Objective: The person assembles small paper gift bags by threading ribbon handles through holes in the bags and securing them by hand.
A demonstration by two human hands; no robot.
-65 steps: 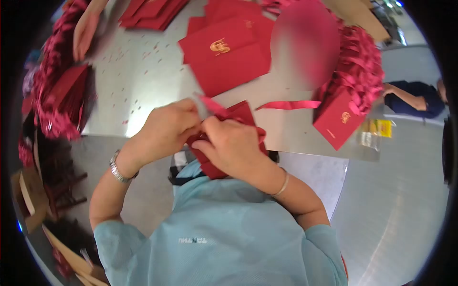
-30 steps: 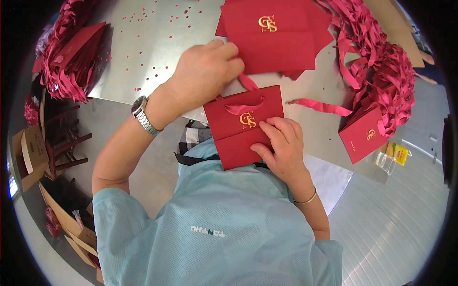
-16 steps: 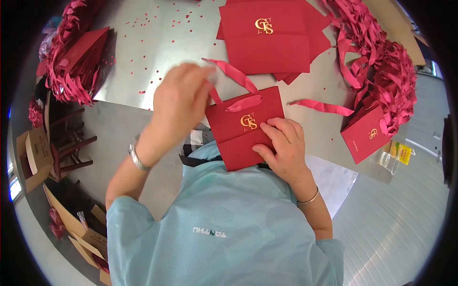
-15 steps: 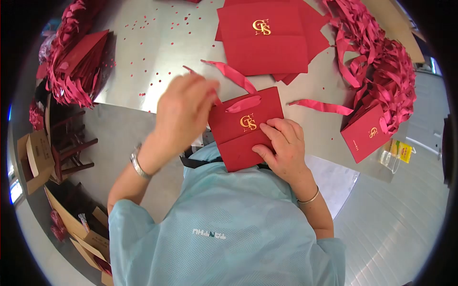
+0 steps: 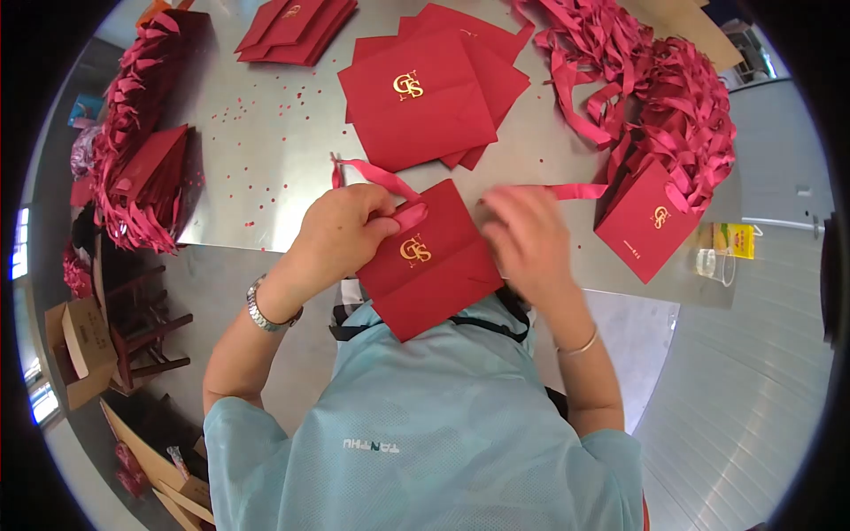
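A red paper bag with a gold logo lies tilted at the table's near edge, over my lap. My left hand is closed on its upper left edge, beside the pink ribbon handle. Loose ribbon ends stick up beyond the bag's top. Just off the bag's right edge is my right hand, slightly blurred, its thumb and fingers apart. It partly covers a loose pink ribbon on the table; no grip on it can be made out.
Flat red bags lie ahead on the metal table, with another stack farther back. Ribboned bags stand in rows at left and right. A yellow packet is at far right; stools and cartons are at left.
My left hand has come down onto the bag's upper left corner. My right hand has left the bag's face and moved up and right. The view has shifted, and the bag is turned more.
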